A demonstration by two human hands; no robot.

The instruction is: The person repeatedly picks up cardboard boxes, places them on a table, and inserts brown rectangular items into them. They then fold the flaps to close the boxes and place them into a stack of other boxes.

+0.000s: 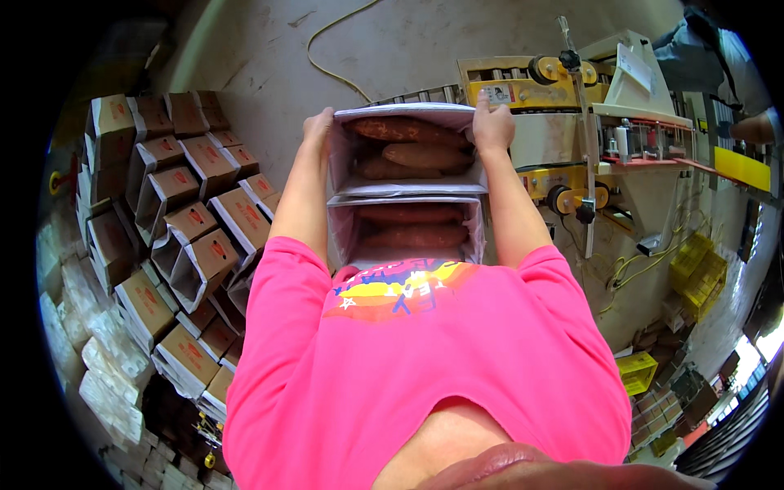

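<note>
My left hand (318, 128) grips the left side of an open carton (422, 187) near its far corner. On the opposite side my right hand (493, 127) grips the same carton, its thumb pointing up along the rim. Inside lie several large reddish-brown tubers, apparently sweet potatoes (422, 156), against a white lining. Right behind it, close to my chest, stands a second open carton (343, 229) with more long reddish tubers (413, 236) in it. The lower part of this nearer carton is hidden by my pink shirt. What supports the cartons is mostly out of sight.
A carton-sealing machine (527, 92) with yellow side drives stands at the right, beside a roller conveyor (429, 96). Stacked open cartons (199, 156) fill the left. A person (704, 58) is at the upper right. Yellow crates (698, 275) and cables (621, 269) lie on the floor.
</note>
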